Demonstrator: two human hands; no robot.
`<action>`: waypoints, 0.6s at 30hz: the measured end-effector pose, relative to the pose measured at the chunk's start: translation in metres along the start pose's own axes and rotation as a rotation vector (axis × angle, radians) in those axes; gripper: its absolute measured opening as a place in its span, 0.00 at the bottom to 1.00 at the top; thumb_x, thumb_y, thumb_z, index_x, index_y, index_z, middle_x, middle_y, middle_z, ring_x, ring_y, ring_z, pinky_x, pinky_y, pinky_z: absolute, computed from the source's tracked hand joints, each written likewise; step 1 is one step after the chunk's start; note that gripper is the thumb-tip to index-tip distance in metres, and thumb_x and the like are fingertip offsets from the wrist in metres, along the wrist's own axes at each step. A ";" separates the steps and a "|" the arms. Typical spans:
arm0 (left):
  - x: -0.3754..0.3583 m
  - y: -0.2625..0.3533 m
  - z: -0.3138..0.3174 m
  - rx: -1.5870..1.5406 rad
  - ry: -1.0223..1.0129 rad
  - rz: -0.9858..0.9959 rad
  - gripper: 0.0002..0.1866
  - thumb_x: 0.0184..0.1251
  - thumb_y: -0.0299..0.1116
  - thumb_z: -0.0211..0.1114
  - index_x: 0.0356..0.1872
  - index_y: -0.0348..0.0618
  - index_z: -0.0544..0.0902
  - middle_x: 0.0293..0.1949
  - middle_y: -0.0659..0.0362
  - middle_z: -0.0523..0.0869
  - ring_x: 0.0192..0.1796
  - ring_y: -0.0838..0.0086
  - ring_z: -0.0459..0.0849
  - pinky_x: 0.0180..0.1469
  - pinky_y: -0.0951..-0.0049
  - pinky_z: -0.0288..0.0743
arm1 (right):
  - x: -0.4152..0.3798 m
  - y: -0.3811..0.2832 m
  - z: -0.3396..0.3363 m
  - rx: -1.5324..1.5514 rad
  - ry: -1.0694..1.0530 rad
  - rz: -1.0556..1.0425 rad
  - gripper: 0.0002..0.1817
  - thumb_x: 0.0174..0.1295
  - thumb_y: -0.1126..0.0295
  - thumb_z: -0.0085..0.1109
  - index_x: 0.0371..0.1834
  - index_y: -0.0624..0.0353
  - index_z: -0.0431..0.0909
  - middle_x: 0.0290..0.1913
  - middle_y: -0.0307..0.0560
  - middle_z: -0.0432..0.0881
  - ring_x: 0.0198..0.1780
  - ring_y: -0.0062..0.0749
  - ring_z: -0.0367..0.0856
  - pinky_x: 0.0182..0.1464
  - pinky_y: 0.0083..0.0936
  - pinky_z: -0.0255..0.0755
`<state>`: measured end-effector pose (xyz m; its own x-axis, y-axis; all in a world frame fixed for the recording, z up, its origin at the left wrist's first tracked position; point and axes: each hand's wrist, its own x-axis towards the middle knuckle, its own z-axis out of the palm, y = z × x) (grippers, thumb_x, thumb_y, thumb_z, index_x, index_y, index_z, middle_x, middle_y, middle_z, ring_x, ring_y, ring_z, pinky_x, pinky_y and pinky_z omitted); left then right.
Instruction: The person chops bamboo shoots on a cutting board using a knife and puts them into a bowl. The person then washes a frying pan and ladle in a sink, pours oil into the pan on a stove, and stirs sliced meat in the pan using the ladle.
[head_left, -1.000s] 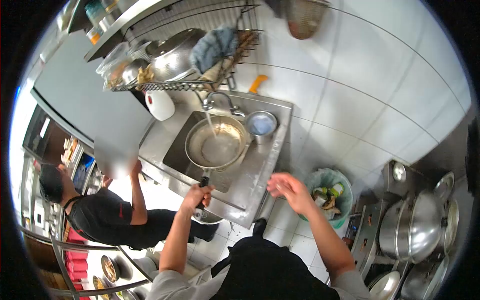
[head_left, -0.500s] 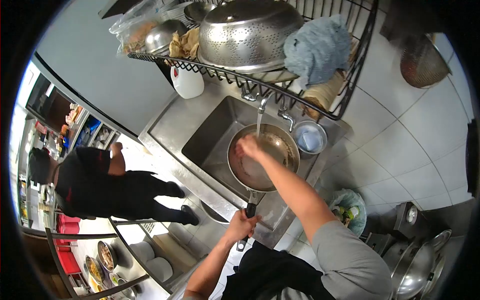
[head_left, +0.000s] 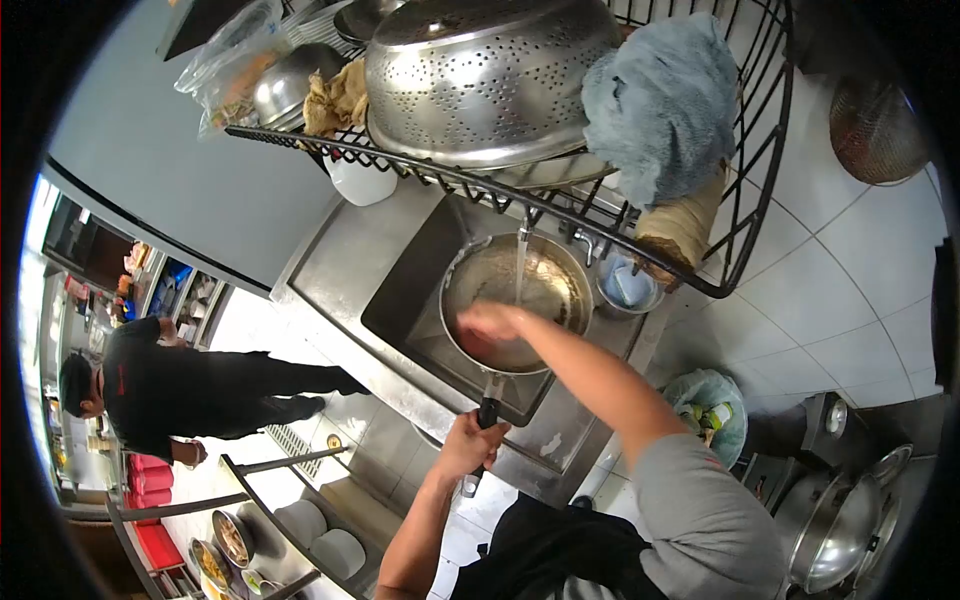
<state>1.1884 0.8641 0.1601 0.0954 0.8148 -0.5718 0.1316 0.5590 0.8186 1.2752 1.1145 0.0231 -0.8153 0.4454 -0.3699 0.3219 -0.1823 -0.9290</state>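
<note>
A frying pan (head_left: 557, 290) rests over the sink (head_left: 400, 315), and tap water (head_left: 521, 268) runs into it. My left hand (head_left: 470, 446) is wrapped around the pan's black handle (head_left: 488, 412) on the near side. Inside the pan, at its left part, my right hand (head_left: 488, 322) presses down with curled fingers. Something reddish shows under those fingers, too blurred to name. The tap (head_left: 531, 218) stands behind the pan, partly hidden by the rack.
Above the sink hangs a black wire rack (head_left: 455, 178) with a colander (head_left: 490, 95) and a grey-blue cloth (head_left: 660, 105). A small metal bowl (head_left: 648, 300) sits right of the pan. A co-worker (head_left: 190, 385) stands at left. A lined bin (head_left: 735, 440) is at right.
My right hand has moved from the pan's upper left toward its near left side. My left hand keeps the handle. The co-worker has turned and shifted; the camera view has moved slightly.
</note>
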 end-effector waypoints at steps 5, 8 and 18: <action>-0.005 -0.009 -0.028 -0.007 0.003 -0.028 0.22 0.70 0.33 0.67 0.15 0.44 0.70 0.13 0.65 0.73 0.13 0.80 0.73 0.17 0.74 0.64 | -0.015 0.040 -0.094 0.104 -0.072 0.702 0.18 0.73 0.62 0.52 0.37 0.67 0.83 0.34 0.58 0.88 0.33 0.40 0.89 0.34 0.34 0.83; -0.005 -0.001 -0.017 0.003 -0.050 0.004 0.23 0.71 0.34 0.67 0.14 0.43 0.71 0.12 0.63 0.74 0.13 0.79 0.73 0.18 0.74 0.65 | 0.037 0.018 -0.085 0.008 0.576 0.117 0.15 0.68 0.64 0.54 0.35 0.67 0.82 0.30 0.53 0.85 0.29 0.39 0.82 0.31 0.37 0.77; 0.001 -0.014 -0.033 0.070 0.021 -0.017 0.20 0.70 0.33 0.68 0.19 0.43 0.71 0.14 0.65 0.73 0.14 0.81 0.72 0.17 0.75 0.63 | 0.002 0.065 -0.096 -0.120 -0.090 0.630 0.19 0.69 0.63 0.55 0.49 0.70 0.82 0.39 0.59 0.89 0.36 0.48 0.89 0.41 0.43 0.83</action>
<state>1.1544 0.8618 0.1502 0.0723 0.8088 -0.5836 0.2014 0.5612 0.8028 1.3407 1.1873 -0.0389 -0.4879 0.2088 -0.8476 0.7995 -0.2828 -0.5299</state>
